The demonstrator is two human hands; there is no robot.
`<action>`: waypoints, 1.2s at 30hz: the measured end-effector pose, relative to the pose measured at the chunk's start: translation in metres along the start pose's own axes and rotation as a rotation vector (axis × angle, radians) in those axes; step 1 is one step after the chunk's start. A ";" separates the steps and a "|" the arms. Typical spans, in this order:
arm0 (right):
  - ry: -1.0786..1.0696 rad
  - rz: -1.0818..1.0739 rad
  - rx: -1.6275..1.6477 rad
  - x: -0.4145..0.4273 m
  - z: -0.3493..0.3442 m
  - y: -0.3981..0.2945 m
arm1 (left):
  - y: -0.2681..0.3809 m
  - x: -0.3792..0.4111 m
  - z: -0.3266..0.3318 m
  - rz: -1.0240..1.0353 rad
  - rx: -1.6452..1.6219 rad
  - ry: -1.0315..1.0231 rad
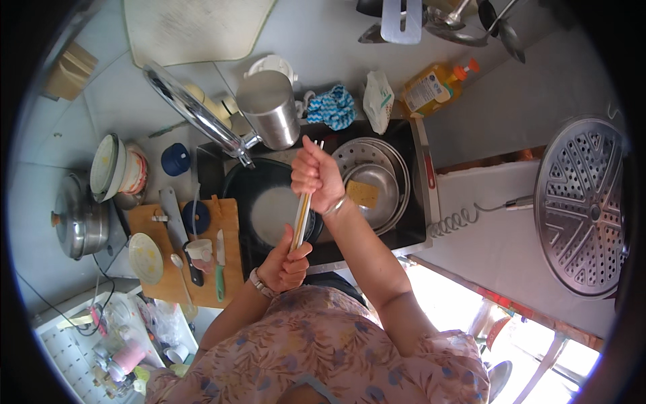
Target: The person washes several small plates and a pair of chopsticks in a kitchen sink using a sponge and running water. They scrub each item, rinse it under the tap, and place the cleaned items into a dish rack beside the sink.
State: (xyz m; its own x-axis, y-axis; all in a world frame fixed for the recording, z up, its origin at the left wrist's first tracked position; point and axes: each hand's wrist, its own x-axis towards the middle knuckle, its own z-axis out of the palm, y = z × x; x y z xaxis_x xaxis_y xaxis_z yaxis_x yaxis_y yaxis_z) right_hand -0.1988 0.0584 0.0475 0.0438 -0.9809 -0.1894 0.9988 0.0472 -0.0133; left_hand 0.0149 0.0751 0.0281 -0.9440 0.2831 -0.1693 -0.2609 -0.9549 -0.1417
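Observation:
A bundle of chopsticks (301, 222) slants over the sink, held at both ends. My left hand (290, 265) grips its lower end, and my right hand (318, 177) is closed around the upper part, with the tips showing above the fist. Beneath them, in the sink's left part, lies a dark round basin (237, 184) with whitish contents. To the right, a metal bowl (386, 184) holding a yellow sponge (362, 194) rests in a perforated metal strainer (353, 151). The chrome faucet (202, 113) reaches in from the upper left, beside an upturned metal cup (268, 111).
Left of the sink, a wooden cutting board (151, 217) carries a cleaver (174, 222), a green-handled knife (220, 267) and a plate (146, 258). A blue patterned cloth (333, 108) and a soap bottle (431, 91) stand behind the sink. A steamer rack (580, 207) is at right.

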 end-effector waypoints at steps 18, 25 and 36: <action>0.309 0.172 -0.863 0.044 -0.035 0.031 | 0.267 0.010 0.022 0.908 2.382 0.861; 0.301 0.225 -0.784 0.054 -0.044 0.034 | 0.268 -0.007 0.042 0.076 2.759 0.958; 0.304 0.173 -0.884 0.059 -0.067 0.049 | 0.167 0.020 0.018 0.511 1.082 0.714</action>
State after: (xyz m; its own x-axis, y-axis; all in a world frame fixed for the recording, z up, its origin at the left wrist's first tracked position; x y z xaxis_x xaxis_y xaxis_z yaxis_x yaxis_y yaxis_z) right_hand -0.1488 0.0153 -0.0297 0.0573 -0.8617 -0.5042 0.5952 0.4350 -0.6757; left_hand -0.0512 -0.0804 0.0188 -0.7608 -0.4428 -0.4745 -0.2563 -0.4667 0.8465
